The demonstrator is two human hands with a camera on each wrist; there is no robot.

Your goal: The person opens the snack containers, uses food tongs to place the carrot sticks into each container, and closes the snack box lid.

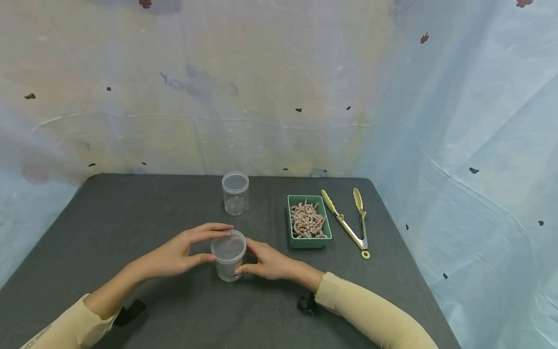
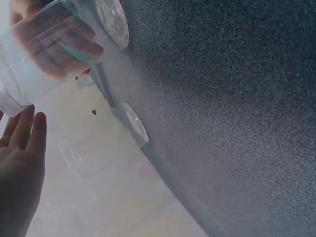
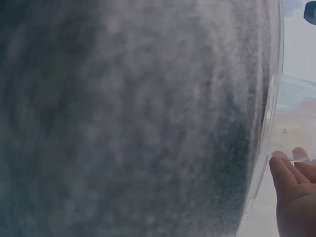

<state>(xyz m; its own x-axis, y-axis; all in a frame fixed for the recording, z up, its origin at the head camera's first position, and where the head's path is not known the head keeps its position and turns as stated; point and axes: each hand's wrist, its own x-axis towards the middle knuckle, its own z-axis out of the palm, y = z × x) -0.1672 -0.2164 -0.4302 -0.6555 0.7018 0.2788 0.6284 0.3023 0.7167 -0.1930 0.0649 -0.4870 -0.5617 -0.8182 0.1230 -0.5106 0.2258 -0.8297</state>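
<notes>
A clear plastic jar (image 1: 229,269) with a frosted round lid (image 1: 228,246) stands between both hands over the near middle of the table. My right hand (image 1: 271,261) holds it round the side, thumb in front and fingers behind. The left hand (image 1: 176,253) has its thumb at the lid's left edge and its fingertips on the far edge, gripping it lightly. In the left wrist view, the right hand's fingers (image 2: 74,49) show through the jar wall, and the left hand (image 2: 24,143) reaches its rim. The right wrist view catches the right hand (image 3: 296,192) against clear plastic.
Behind is a second clear jar (image 1: 236,198). To the right sits a green tray (image 1: 310,243) of pinkish-brown strips (image 1: 307,220), with open yellow-tipped tongs (image 1: 355,237) beside it. A sheet (image 1: 261,87) hangs beyond the dark tabletop (image 1: 152,203).
</notes>
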